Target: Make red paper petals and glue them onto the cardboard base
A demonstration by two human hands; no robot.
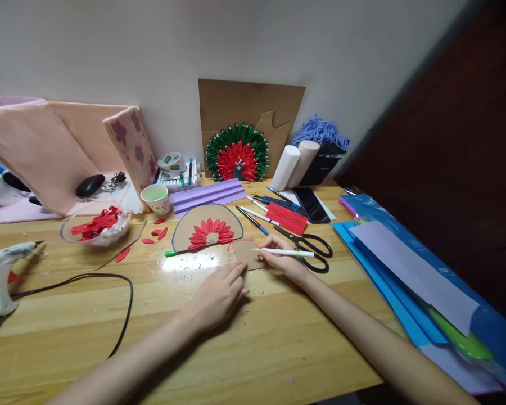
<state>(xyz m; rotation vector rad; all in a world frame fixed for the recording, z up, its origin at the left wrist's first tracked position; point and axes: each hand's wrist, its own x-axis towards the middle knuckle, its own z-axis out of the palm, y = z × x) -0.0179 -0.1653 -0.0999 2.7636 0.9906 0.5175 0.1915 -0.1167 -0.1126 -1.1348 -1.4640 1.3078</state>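
A small piece of brown cardboard (253,263) lies on the wooden table between my hands. My left hand (219,293) rests at its left edge, fingertips stretched onto it, pressing it down. In my right hand (283,263) is a slim white pencil (293,252), pinched between thumb and fingers, its pointed tip facing left over the cardboard. Just behind is a cardboard half-round (189,224) with a blue outline and a fan of red paper petals (213,228). Black-handled scissors (316,247) lie beside my right hand.
A hot glue gun (0,275) with a looping black cable (130,298) is at the left. Behind stand a bowl of red scraps (95,228), a paper cup (156,199) and a peacock-like fan decoration (238,152). A phone (312,205) and folders (388,281) are at the right.
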